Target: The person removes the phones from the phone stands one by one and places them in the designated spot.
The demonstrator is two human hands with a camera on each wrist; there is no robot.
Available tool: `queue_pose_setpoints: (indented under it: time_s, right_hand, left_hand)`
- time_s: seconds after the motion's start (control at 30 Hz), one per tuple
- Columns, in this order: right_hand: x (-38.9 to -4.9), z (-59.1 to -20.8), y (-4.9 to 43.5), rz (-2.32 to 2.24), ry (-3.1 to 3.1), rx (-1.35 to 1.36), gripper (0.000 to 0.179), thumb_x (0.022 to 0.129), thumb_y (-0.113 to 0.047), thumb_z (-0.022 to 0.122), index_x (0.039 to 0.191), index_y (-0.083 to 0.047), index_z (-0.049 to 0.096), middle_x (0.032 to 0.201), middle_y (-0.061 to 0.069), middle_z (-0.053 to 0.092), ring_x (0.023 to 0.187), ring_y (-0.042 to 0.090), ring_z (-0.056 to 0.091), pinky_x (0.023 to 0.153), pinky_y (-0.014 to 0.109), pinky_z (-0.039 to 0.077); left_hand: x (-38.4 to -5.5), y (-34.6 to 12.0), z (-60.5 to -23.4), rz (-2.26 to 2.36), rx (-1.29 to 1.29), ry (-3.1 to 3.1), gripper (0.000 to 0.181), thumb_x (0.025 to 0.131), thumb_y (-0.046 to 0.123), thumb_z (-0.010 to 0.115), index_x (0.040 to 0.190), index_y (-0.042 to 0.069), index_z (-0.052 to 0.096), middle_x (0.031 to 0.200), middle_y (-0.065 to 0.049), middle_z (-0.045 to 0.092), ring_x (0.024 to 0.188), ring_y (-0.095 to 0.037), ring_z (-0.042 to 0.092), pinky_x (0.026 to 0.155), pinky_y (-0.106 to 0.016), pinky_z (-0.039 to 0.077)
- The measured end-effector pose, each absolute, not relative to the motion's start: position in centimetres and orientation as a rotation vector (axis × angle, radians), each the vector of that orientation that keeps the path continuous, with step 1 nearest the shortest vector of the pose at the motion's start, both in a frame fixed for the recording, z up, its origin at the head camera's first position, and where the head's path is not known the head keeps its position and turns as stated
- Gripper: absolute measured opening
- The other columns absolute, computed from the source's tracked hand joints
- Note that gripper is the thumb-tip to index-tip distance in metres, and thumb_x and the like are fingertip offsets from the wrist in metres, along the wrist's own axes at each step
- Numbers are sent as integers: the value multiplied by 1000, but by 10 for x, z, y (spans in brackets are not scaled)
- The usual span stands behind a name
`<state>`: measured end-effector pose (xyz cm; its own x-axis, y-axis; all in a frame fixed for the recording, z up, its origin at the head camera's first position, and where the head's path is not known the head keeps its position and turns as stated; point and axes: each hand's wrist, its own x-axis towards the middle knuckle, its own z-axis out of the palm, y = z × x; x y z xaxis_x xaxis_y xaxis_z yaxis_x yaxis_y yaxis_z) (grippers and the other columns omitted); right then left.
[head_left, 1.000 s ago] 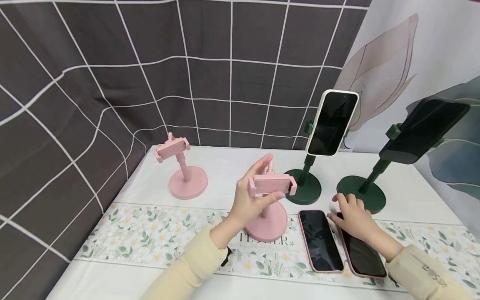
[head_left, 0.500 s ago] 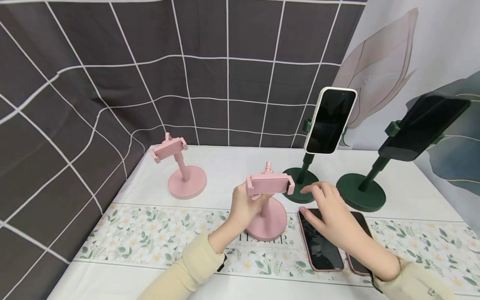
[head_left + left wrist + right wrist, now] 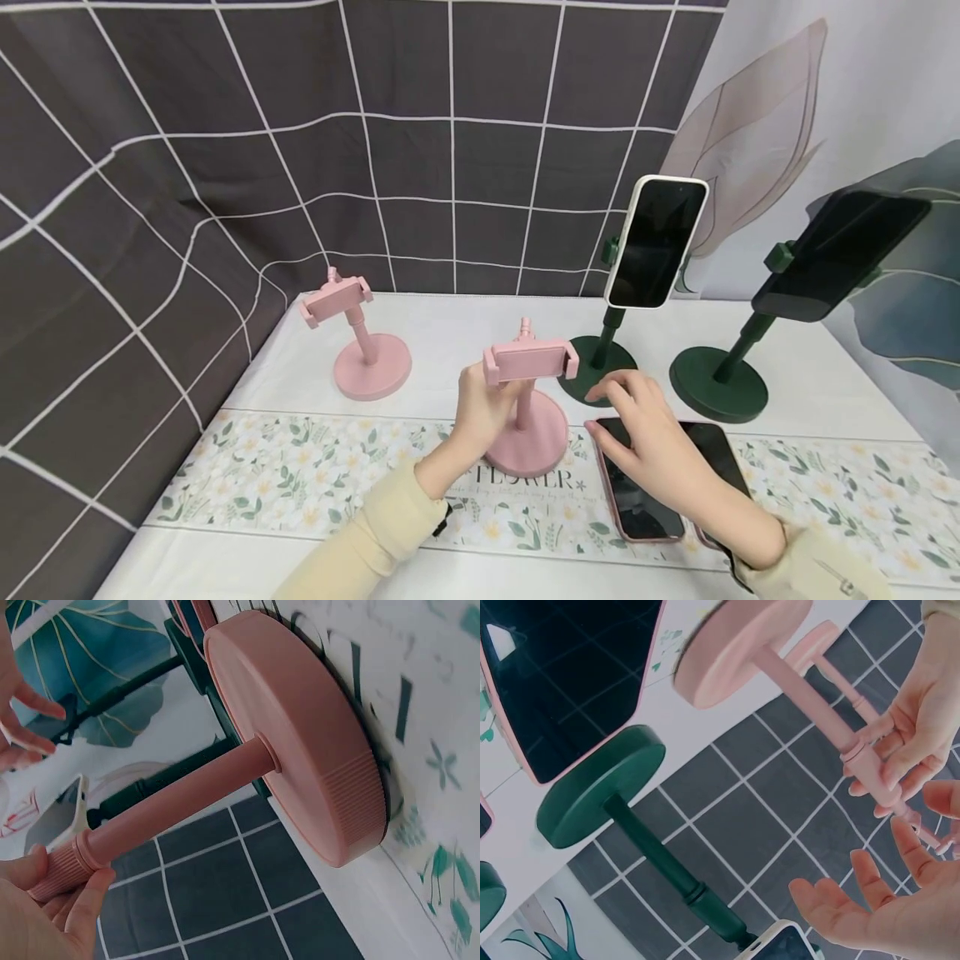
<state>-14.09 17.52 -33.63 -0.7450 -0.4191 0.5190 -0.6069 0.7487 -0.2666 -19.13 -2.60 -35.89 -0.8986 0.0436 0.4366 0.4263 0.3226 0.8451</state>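
Observation:
My left hand grips the post of a pink phone stand just below its clamp. In the left wrist view, thumb and fingers wrap the ribbed collar of that post. The stand's round base is over the floral mat, and its clamp holds no phone. My right hand hovers to the right of this stand, fingers loosely bent and holding nothing. Partly hidden below it lie a phone in a pink case and a second phone. The right wrist view shows both hands close to the pink post.
Another pink phone stand stands at the back left. At the back right, a green stand bears a white-cased phone. A second green stand bears a dark phone. A dark gridded cloth hangs behind.
My right hand has left the right-hand phone and moved left toward the pink stand. My left hand has slid from beside the clamp down onto the post, and the stand has shifted slightly left.

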Motion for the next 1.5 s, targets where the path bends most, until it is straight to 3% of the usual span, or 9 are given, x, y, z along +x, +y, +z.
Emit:
queue_pose_setpoints:
  time_s: [0.17,0.4,0.57,0.77,1.13,1.37,1.5]
  right_hand:
    - [-141,-337,174,587,-2516,787,30,76,-5,73,101,-9,56,106,10,51,101,31,47,82,47,40]
    - [-138,-339,172,573,-2523,796,30,76,-7,74,100,-11,57,107,10,52,99,31,48,81,47,40]
    - [-138,-338,173,558,-2541,799,29,77,-8,73,101,-12,57,108,11,52,101,34,49,81,49,41]
    - [-138,-336,175,560,-2572,783,27,78,-9,72,100,-12,57,109,12,52,103,36,49,83,52,41]
    - [-138,-337,176,579,-2583,760,25,79,-9,71,100,-12,57,109,12,51,105,36,48,85,53,40]
    - [-139,-336,176,590,-2552,773,28,78,-8,73,101,-13,57,109,9,51,104,34,48,85,51,39]
    - [-141,-336,177,608,-2536,783,30,77,-7,73,102,-13,57,109,8,51,103,32,48,83,49,39]
  left_hand:
    - [-205,-33,-353,-1562,-406,-2251,24,83,12,67,103,-2,66,93,-17,72,87,-27,71,82,-33,55]
    - [-230,-43,-350,-1464,-412,-2269,21,86,16,65,96,-3,67,81,-18,71,68,-24,67,68,-29,55]
    - [-248,-48,-349,-1462,-398,-2247,22,86,16,64,98,-3,67,87,-20,71,81,-30,71,76,-37,57]
    - [-265,-51,-351,-1507,-384,-2190,24,87,12,64,106,-3,65,97,-20,70,95,-31,69,87,-37,54]
    - [-290,-57,-354,-1490,-269,-2195,35,81,20,68,106,-4,65,102,-22,69,98,-34,67,88,-39,53]
    - [-296,-57,-353,-1517,-312,-2188,57,72,42,53,99,-6,66,103,-24,68,101,-35,66,89,-38,53]
    - [-295,-56,-353,-1519,-291,-2187,49,77,37,57,98,-7,66,104,-23,68,102,-34,66,90,-37,53]
